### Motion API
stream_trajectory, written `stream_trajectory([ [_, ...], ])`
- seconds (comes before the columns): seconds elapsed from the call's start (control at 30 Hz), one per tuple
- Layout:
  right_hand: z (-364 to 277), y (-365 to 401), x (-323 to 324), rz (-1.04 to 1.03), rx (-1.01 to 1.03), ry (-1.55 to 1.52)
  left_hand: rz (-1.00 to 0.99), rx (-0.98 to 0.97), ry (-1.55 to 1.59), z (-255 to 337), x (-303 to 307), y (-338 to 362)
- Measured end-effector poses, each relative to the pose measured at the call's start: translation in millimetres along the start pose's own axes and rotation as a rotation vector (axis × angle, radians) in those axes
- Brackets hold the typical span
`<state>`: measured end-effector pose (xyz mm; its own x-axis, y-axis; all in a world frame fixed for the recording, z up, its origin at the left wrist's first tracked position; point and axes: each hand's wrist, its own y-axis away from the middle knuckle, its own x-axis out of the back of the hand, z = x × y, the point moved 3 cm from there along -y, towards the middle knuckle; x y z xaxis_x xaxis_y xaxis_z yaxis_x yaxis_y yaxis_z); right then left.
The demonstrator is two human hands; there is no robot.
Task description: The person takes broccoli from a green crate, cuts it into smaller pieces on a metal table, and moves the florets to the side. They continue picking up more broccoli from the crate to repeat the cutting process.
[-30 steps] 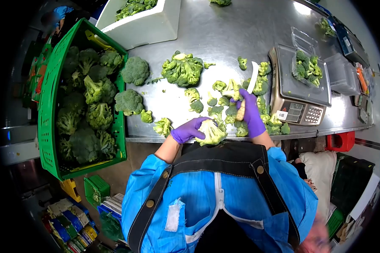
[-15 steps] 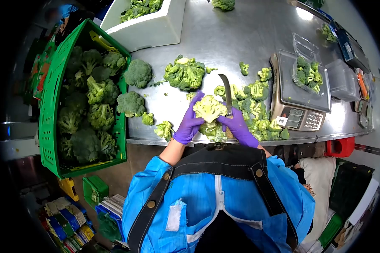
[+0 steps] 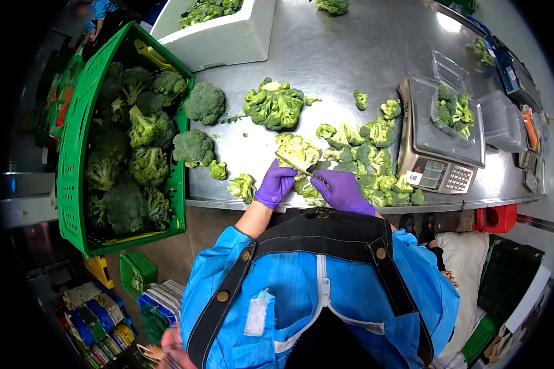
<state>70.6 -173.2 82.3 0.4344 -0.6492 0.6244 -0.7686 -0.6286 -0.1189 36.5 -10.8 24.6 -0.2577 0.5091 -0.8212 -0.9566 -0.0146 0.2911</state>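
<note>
Purple gloves cover both my hands at the near edge of the steel table. My left hand (image 3: 277, 184) is closed on a pale cut broccoli piece (image 3: 297, 151), stem side toward me. My right hand (image 3: 341, 190) is closed round a knife (image 3: 294, 165), whose narrow blade lies across the stem of that piece. Just beyond stands a large upturned broccoli head (image 3: 273, 106). Cut florets (image 3: 375, 163) are heaped to the right of my right hand. One loose floret (image 3: 242, 187) lies left of my left hand.
A green crate (image 3: 74, 166) of broccoli stands at the left, a white foam box (image 3: 228, 44) behind it. Two whole heads (image 3: 193, 147) lie beside the crate. At the right a scale (image 3: 439, 174) bears a clear tub of florets (image 3: 454, 111). Someone's arm (image 3: 96, 27) shows at the upper left.
The knife has swung from upright to a slant across the broccoli piece. The piece has turned and shifted slightly away from me. A blurred pinkish shape has appeared at the lower left.
</note>
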Motion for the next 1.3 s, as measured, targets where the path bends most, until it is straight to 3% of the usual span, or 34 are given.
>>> stream_trajectory([
  [0.53, 6, 0, -1, 0.104, 0.057, 0.086, 0.044, 0.067, -0.091, 8, -4, 6],
  [0.7, 18, -6, -11, 0.103, 0.232, 0.377, 0.187, 0.223, 0.004, 4, 16, 22],
  [1.03, -1, -32, -26, -0.069, 0.540, 0.333, 0.239, 0.206, 0.037, 12, 13, 74],
  [1.13, 29, -40, -33, -0.106, 0.432, 0.226, 0.135, 0.214, 0.153, 14, 24, 86],
  [1.17, 43, -44, -31, -0.078, 0.368, 0.192, 0.258, 0.204, 0.135, 16, 25, 95],
  [1.23, 59, -43, -7, -0.042, 0.199, 0.282, 0.116, 0.052, 0.114, 31, 11, 112],
  [1.27, 58, -41, -2, -0.034, 0.239, 0.382, 0.004, 0.034, 0.141, 38, 17, 112],
  [1.3, 46, -44, 2, -0.045, 0.243, 0.375, 0.017, 0.027, 0.145, 38, 21, 110],
])
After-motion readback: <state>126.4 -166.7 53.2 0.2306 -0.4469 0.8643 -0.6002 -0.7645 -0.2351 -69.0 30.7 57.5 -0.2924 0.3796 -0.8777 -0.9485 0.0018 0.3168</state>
